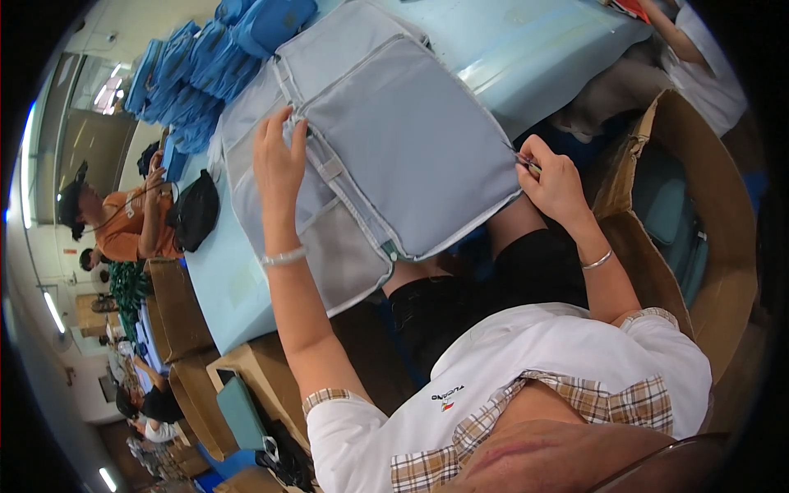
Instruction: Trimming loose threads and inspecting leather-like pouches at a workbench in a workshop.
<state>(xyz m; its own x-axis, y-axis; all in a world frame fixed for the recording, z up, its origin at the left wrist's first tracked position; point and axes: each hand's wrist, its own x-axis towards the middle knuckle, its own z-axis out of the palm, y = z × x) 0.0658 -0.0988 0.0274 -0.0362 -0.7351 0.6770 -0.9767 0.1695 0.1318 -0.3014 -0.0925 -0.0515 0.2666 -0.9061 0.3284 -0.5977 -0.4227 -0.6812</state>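
A grey fabric bag (411,140), apparently turned inside out, lies spread over the table edge and my lap, pale binding along its seams. My left hand (279,160) rests at the seam between its panels, with thumb and fingers apart. At the bag's right edge my right hand (552,179) is closed in a pinch around a small dark tool (528,162) that looks like thread snips. The tool's tip touches the bound edge; most of it is hidden by my fingers. A small green tab (389,249) shows at the bag's near corner.
The bag lies partly on a light blue table (534,49). Blue bags (205,66) are piled at the far left, near a black bag (197,211). An open cardboard box (723,214) with teal items stands close on my right. Co-workers (131,218) are on the left and far right.
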